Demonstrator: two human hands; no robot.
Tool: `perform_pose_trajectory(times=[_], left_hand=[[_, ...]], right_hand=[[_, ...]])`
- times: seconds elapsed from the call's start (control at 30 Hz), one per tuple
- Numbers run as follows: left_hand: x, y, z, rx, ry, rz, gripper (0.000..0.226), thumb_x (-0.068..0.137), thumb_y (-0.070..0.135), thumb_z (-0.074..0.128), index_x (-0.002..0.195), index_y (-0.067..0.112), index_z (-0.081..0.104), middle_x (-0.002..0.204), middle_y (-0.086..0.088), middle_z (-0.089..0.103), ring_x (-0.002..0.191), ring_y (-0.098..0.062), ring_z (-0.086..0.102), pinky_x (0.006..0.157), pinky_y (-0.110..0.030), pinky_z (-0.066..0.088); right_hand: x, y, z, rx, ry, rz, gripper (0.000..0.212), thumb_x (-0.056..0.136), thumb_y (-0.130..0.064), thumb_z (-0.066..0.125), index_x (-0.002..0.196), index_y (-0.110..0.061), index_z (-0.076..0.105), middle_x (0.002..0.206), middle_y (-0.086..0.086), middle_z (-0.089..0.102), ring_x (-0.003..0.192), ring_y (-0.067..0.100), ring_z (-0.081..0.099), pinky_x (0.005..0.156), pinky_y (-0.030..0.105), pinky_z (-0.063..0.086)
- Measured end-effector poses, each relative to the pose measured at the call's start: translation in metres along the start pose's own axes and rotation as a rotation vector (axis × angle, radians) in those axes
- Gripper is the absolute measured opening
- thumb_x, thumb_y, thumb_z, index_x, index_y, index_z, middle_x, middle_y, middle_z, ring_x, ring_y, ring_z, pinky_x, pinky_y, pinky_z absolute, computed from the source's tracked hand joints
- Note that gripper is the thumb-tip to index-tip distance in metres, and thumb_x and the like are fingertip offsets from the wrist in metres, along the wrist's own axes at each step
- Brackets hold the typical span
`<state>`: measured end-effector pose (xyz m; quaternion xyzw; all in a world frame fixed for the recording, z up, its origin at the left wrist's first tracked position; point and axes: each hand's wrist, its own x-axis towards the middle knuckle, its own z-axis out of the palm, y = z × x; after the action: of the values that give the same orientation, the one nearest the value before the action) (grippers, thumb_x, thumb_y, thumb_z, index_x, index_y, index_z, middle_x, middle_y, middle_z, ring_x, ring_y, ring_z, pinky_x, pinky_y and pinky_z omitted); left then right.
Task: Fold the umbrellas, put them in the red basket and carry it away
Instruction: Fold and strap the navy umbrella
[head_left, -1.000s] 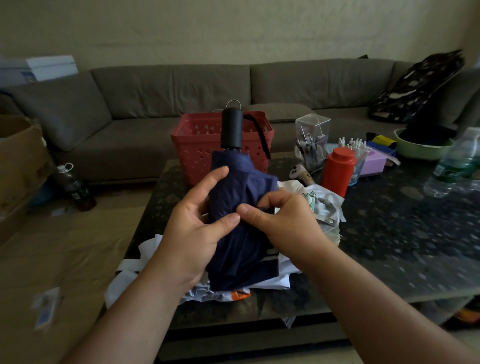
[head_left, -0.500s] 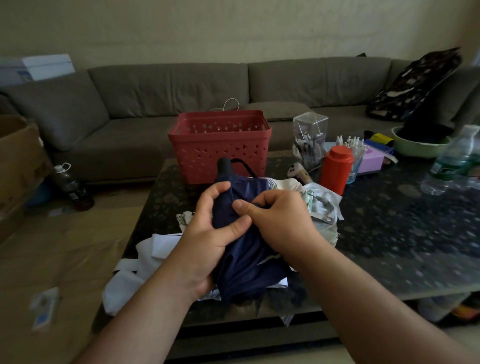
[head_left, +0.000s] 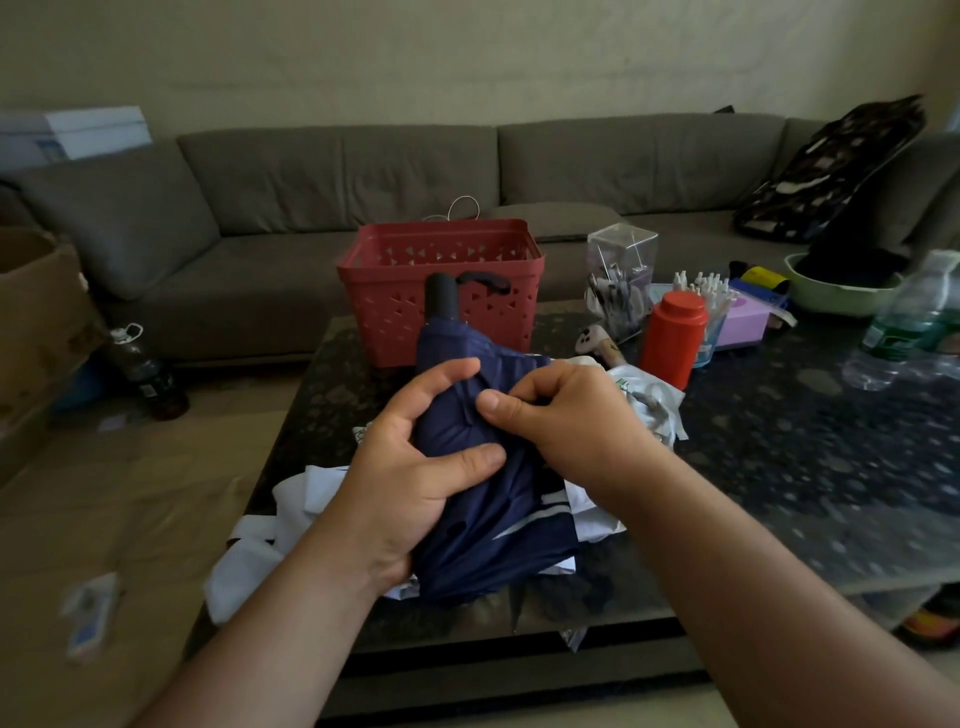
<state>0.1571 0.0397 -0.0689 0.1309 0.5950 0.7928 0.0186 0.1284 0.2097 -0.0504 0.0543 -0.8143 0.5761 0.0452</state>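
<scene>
A collapsed navy umbrella (head_left: 488, 519) with a black handle (head_left: 441, 296) and wrist strap stands over the dark table, handle pointing away from me. My left hand (head_left: 410, 478) grips its bunched canopy from the left, thumb across the front. My right hand (head_left: 561, 415) pinches a fold of the navy cloth from the right. Behind the umbrella the red basket (head_left: 441, 249) sits on the table's far edge; I see nothing inside it. A white printed umbrella (head_left: 644, 400) lies crumpled under and beside the navy one.
On the speckled table (head_left: 779, 467) stand a red bottle (head_left: 672, 338), a clear box of utensils (head_left: 621, 280), a purple box, a green bowl (head_left: 841, 296) and a plastic water bottle (head_left: 914, 322). A grey sofa runs behind. A cardboard box and a bottle sit at the left on the floor.
The umbrella dropped low half a second ago and has come back up a little, its handle again in front of the basket. Both hands kept hold and shifted on the cloth.
</scene>
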Motion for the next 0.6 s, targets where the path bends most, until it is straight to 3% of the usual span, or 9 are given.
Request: perform_pose_trajectory(times=[0.07, 0.17, 0.3, 0.37, 0.47, 0.53, 0.6], left_hand=[[0.000, 0.000, 0.000, 0.014, 0.028, 0.043, 0.052, 0.066, 0.009, 0.082, 0.106, 0.041, 0.080, 0.118, -0.002, 0.078, 0.111, -0.025, 0.076, 0.083, -0.034, 0.063], [0.001, 0.002, 0.001, -0.029, 0.079, 0.042, 0.033, 0.076, 0.022, 0.076, 0.103, 0.039, 0.081, 0.119, -0.004, 0.078, 0.111, -0.027, 0.075, 0.086, -0.039, 0.063], [0.004, 0.004, -0.002, -0.013, 0.164, 0.055, 0.033, 0.090, 0.009, 0.069, 0.099, 0.038, 0.082, 0.112, -0.001, 0.080, 0.104, -0.025, 0.078, 0.079, -0.037, 0.065], [0.004, 0.007, -0.005, 0.015, 0.208, 0.080, 0.039, 0.093, 0.003, 0.069, 0.096, 0.040, 0.081, 0.108, 0.002, 0.081, 0.102, -0.024, 0.078, 0.077, -0.036, 0.064], [0.007, 0.011, -0.010, 0.034, 0.286, 0.143, 0.035, 0.096, 0.006, 0.069, 0.099, 0.039, 0.079, 0.109, 0.004, 0.080, 0.102, -0.023, 0.078, 0.080, -0.039, 0.064], [0.009, 0.013, -0.014, 0.060, 0.337, 0.201, 0.033, 0.096, 0.009, 0.071, 0.101, 0.040, 0.078, 0.115, 0.003, 0.078, 0.108, -0.023, 0.076, 0.087, -0.045, 0.063], [0.010, 0.015, -0.016, 0.059, 0.368, 0.236, 0.028, 0.093, 0.015, 0.073, 0.103, 0.041, 0.077, 0.119, 0.004, 0.076, 0.112, -0.024, 0.074, 0.091, -0.048, 0.061]], right_hand=[[-0.002, -0.001, 0.002, 0.040, 0.005, -0.007, 0.043, 0.085, -0.040, 0.085, 0.077, 0.001, 0.072, 0.062, 0.019, 0.062, 0.058, 0.016, 0.055, 0.058, 0.037, 0.047], [-0.006, -0.003, 0.007, 0.127, -0.015, 0.032, 0.051, 0.087, -0.039, 0.084, 0.081, 0.007, 0.064, 0.065, 0.009, 0.055, 0.061, 0.016, 0.050, 0.059, 0.034, 0.044], [-0.004, 0.003, 0.003, 0.079, 0.056, 0.062, 0.035, 0.090, -0.043, 0.080, 0.077, -0.015, 0.064, 0.071, -0.003, 0.065, 0.064, 0.011, 0.060, 0.064, 0.034, 0.052], [-0.003, 0.006, -0.002, -0.017, 0.170, 0.020, 0.023, 0.090, -0.046, 0.079, 0.090, -0.029, 0.064, 0.094, -0.011, 0.069, 0.082, 0.007, 0.065, 0.073, 0.032, 0.054], [-0.010, 0.002, -0.008, -0.145, 0.304, -0.194, 0.018, 0.087, -0.044, 0.078, 0.095, -0.043, 0.061, 0.111, -0.017, 0.058, 0.105, -0.001, 0.058, 0.085, 0.020, 0.045], [-0.017, -0.004, -0.007, -0.236, 0.241, -0.394, 0.013, 0.086, -0.040, 0.080, 0.086, -0.044, 0.067, 0.104, -0.017, 0.056, 0.106, 0.008, 0.056, 0.090, 0.018, 0.040], [-0.023, -0.006, -0.002, -0.376, 0.116, -0.558, 0.008, 0.084, -0.036, 0.079, 0.089, -0.042, 0.076, 0.102, -0.015, 0.055, 0.108, 0.018, 0.051, 0.095, 0.018, 0.037]])
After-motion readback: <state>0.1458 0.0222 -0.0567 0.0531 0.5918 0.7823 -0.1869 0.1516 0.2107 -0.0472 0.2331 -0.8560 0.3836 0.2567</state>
